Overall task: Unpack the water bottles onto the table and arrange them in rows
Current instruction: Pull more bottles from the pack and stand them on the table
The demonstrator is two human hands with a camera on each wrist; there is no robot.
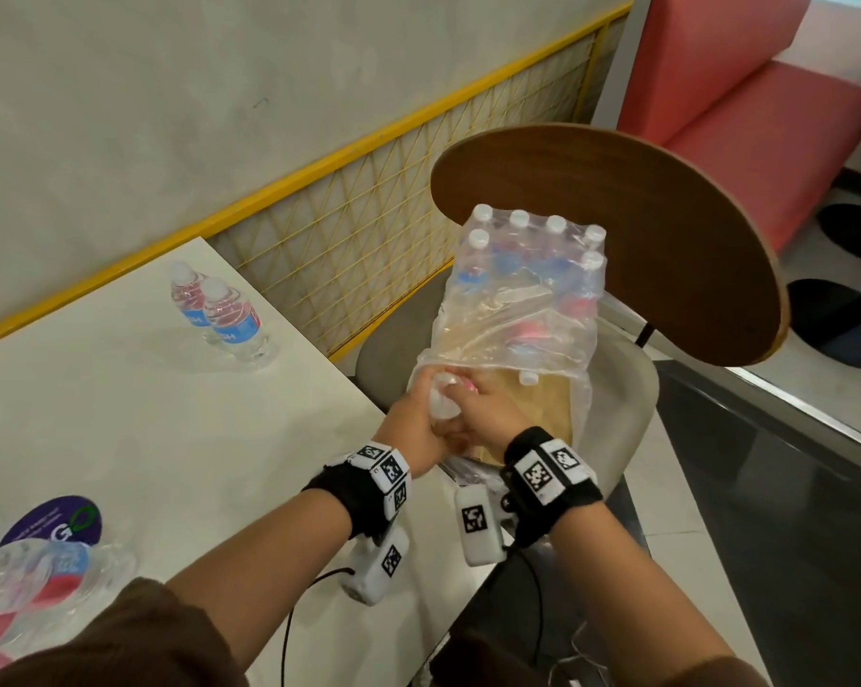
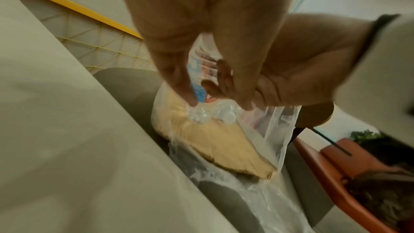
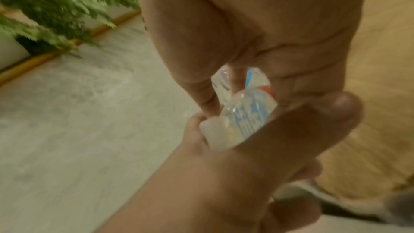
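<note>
A single water bottle (image 1: 443, 401) is being gripped by both hands at the torn mouth of the shrink-wrapped pack (image 1: 522, 300), which is lying on a chair seat (image 1: 631, 389) just beside the table's (image 1: 146, 414) right edge. The left hand (image 1: 413, 438) is being curled round its body, and the right hand (image 1: 487, 414) is being closed on it from the other side. Two bottles (image 1: 220, 314) are being kept upright, touching, near the table's far edge, with bare tabletop lying between them and the hands.
</note>
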